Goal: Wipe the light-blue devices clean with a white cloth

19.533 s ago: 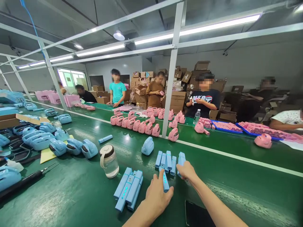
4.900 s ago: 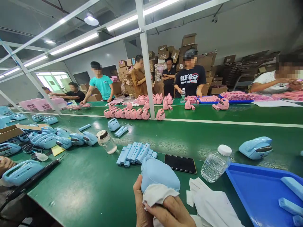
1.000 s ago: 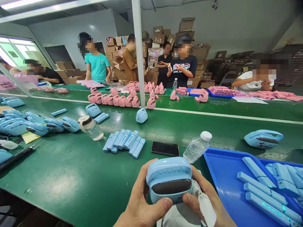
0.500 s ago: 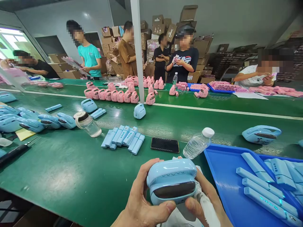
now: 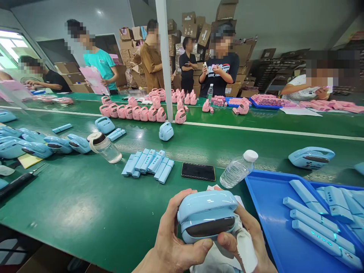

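In the head view a light blue portable speaker (image 5: 207,216), with a carry handle and a dark front panel, is held up over the near edge of the table. My left hand (image 5: 178,235) grips its left side, fingers behind and thumb along the bottom edge. On its right side my right hand (image 5: 253,231) is closed round it, with a white cloth (image 5: 246,246) between palm and speaker. That cloth hangs down below the speaker. The right fingers are mostly hidden behind it.
A blue tray (image 5: 267,212) of light blue sticks lies at right. Beyond my hands are a water bottle (image 5: 239,169), a phone (image 5: 198,171), a pile of blue sticks (image 5: 148,165) and a jug (image 5: 105,148). An electric screwdriver (image 5: 17,186) lies left. Co-workers stand across the belt.
The speaker has tilted slightly, so the row of buttons below its handle no longer shows. Both hands keep their hold. Across the belt, a co-worker's pink sheets have turned to face this way.
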Demonstrator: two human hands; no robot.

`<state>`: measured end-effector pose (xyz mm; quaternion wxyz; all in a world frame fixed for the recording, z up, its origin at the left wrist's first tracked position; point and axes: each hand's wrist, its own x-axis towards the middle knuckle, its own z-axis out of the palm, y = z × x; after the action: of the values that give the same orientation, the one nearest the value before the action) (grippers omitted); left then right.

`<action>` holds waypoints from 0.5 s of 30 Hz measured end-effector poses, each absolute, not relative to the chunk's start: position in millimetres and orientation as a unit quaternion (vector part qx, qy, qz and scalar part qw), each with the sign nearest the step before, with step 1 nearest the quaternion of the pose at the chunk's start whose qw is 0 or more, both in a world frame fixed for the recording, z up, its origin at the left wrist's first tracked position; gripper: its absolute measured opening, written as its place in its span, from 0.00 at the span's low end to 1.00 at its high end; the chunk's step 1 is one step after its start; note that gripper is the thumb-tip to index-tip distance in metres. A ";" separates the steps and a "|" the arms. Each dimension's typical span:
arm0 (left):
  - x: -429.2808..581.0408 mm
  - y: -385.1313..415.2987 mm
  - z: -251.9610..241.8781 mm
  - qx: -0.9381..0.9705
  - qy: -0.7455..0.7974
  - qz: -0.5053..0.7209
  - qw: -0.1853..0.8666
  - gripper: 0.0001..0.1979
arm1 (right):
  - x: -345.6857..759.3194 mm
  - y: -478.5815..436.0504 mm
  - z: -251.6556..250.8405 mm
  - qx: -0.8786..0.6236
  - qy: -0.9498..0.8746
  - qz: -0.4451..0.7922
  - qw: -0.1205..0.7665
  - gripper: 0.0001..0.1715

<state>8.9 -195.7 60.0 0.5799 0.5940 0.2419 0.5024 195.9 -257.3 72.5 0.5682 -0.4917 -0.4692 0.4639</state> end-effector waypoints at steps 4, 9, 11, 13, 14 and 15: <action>-5.2 -193.2 68.6 0.630 0.279 0.412 0.596 0.40 | 196.6 -253.0 68.2 -0.485 -0.455 0.483 0.570 0.46; -17.0 -190.2 74.8 0.649 0.283 0.355 0.610 0.40 | 200.3 -252.1 66.9 -0.503 -0.441 0.497 0.552 0.50; -16.4 -189.4 74.4 0.647 0.273 0.365 0.611 0.40 | 202.8 -253.0 67.9 -0.512 -0.458 0.499 0.528 0.54; -14.4 -188.9 73.5 0.645 0.263 0.378 0.609 0.39 | 204.5 -254.2 68.8 -0.510 -0.473 0.510 0.506 0.55; -13.3 -188.8 72.7 0.644 0.263 0.384 0.607 0.39 | 204.8 -254.9 69.0 -0.507 -0.476 0.516 0.500 0.55; -12.2 -188.8 71.6 0.644 0.264 0.390 0.603 0.38 | 204.9 -255.5 68.9 -0.504 -0.478 0.519 0.498 0.54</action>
<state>-12.2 -188.8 71.6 0.6028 0.6441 0.2638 0.3901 204.9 -255.5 68.9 0.4980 -0.5042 -0.4780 0.5189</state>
